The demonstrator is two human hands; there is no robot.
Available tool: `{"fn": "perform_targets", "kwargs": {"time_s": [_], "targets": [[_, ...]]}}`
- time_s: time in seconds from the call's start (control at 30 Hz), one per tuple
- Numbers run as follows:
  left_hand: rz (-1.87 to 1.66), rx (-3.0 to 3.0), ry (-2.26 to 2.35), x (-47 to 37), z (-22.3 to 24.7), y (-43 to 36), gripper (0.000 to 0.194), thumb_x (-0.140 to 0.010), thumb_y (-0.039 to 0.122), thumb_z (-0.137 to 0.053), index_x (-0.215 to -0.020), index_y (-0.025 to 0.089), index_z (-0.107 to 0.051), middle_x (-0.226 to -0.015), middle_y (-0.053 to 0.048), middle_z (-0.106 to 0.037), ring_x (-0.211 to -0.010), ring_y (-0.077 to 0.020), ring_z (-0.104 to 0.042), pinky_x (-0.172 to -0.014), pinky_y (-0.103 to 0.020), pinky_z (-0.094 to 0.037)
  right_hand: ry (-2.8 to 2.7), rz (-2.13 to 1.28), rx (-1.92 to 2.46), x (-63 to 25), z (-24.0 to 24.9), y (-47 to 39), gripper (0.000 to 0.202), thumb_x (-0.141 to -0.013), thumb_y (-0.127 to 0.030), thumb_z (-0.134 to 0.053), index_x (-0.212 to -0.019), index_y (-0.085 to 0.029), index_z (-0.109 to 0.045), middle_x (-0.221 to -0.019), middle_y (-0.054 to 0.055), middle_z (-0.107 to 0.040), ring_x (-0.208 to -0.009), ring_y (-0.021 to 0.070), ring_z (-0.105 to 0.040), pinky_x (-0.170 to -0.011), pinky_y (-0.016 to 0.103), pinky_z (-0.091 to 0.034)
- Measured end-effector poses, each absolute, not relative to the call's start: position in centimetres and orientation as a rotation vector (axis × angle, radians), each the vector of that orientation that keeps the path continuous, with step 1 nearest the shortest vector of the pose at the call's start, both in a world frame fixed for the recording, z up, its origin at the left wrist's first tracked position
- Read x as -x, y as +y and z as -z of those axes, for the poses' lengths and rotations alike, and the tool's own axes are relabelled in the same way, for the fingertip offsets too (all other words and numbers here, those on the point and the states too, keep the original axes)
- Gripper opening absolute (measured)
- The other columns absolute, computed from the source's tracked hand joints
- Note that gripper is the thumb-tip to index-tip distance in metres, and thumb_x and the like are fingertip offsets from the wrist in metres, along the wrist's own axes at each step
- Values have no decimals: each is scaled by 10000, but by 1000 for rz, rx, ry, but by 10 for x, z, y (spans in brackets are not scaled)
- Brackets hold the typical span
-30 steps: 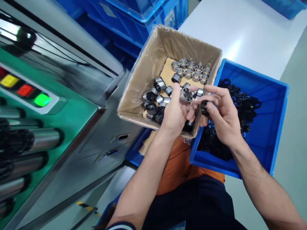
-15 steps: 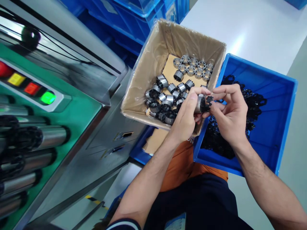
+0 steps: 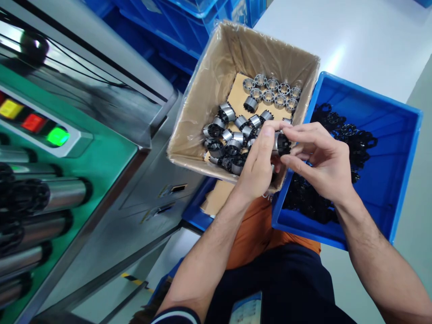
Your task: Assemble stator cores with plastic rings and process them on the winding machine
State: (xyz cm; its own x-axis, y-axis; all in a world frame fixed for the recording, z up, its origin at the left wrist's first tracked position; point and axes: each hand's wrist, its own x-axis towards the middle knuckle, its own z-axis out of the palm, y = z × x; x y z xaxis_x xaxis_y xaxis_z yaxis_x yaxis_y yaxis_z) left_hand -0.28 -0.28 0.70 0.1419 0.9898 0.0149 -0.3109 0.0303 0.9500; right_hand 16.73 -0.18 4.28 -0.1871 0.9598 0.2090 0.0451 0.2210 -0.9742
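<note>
My left hand (image 3: pixel 258 164) is closed around a silver metal stator core (image 3: pixel 275 145), held above the near right corner of the carton. A black plastic end piece (image 3: pixel 284 143) with teeth sits against the core's right end. My right hand (image 3: pixel 324 157) grips this piece at its edges, forefinger on top and thumb below. Palm and fingers hide part of the core. Beneath my hands, the plastic-lined carton (image 3: pixel 202 90) holds several loose cores with black ends (image 3: pixel 234 146) and rows of bare metal cores (image 3: pixel 268 96).
On the right, a blue bin (image 3: pixel 388 180) holds a heap of black plastic pieces (image 3: pixel 357 146). To the left stands a green-topped machine (image 3: pixel 111 157) with lit buttons (image 3: pixel 58 136) and metal cylinders (image 3: pixel 67 193). Blue crates (image 3: pixel 175 27) are stacked behind the carton.
The black end piece has moved left, from slightly apart to against the core. My right hand has shifted with it, its thumb now lower. The view has moved slightly.
</note>
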Motion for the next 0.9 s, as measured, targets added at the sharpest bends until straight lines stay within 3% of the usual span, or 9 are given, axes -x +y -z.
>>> {"fn": "perform_targets", "kwargs": {"time_s": [0.13, 0.27, 0.43, 0.6, 0.77, 0.9], "targets": [[-1203, -1006, 868, 2, -8, -1, 533, -1213, 750, -483, -1236, 289, -750, -935, -36, -727, -606, -158, -542, -509, -304, -488, -1573, -1105, 1023, -173, -42, 1, 371, -925, -292, -1001, -1278, -395, -951, -1286, 44, -814, -1023, 205, -783, -813, 362, -784], [-1182, -975, 853, 1, -6, 1, 569, -1201, 785, -467, -1259, 291, -744, -903, -36, -722, -595, -160, -543, -493, -297, -474, -1635, -1090, 1035, -176, -45, 3, 364, -942, -310, -1001, -1289, -409, -953, -1310, 45, -820, -1111, 232, -773, -868, 389, -780], [-1171, -955, 807, 1, -7, 0, 534, -1210, 760, -477, -1275, 302, -745, -900, -22, -694, -588, -149, -511, -506, -288, -454, -1610, -1074, 1010, -177, -46, 5, 428, -924, -300, -1039, -1326, -415, -944, -1138, 33, -799, -980, 206, -740, -860, 390, -767], [-1141, -946, 833, 3, -9, -1, 561, -1177, 805, -527, -1276, 295, -739, -961, -37, -704, -583, -149, -506, -499, -300, -443, -1678, -1032, 1046, -180, -45, 6, 364, -940, -397, -1034, -1295, -395, -953, -1146, 52, -811, -1029, 244, -754, -875, 437, -774], [-1123, -939, 769, 6, -9, -4, 595, -1187, 816, -496, -1416, 325, -744, -836, -18, -662, -588, -187, -596, -529, -326, -490, -1688, -959, 1100, -177, -44, 2, 341, -958, -439, -1019, -1287, -399, -942, -1018, 28, -754, -914, 238, -729, -910, 509, -757], [-1083, -953, 741, 6, -16, -3, 689, -1131, 884, -575, -1465, 310, -760, -950, -52, -828, -598, -205, -745, -500, -312, -513, -1689, -984, 1052, -179, -45, 7, 557, -949, -445, -1033, -1470, -435, -838, -1218, 25, -763, -991, 221, -722, -931, 440, -720]]}}
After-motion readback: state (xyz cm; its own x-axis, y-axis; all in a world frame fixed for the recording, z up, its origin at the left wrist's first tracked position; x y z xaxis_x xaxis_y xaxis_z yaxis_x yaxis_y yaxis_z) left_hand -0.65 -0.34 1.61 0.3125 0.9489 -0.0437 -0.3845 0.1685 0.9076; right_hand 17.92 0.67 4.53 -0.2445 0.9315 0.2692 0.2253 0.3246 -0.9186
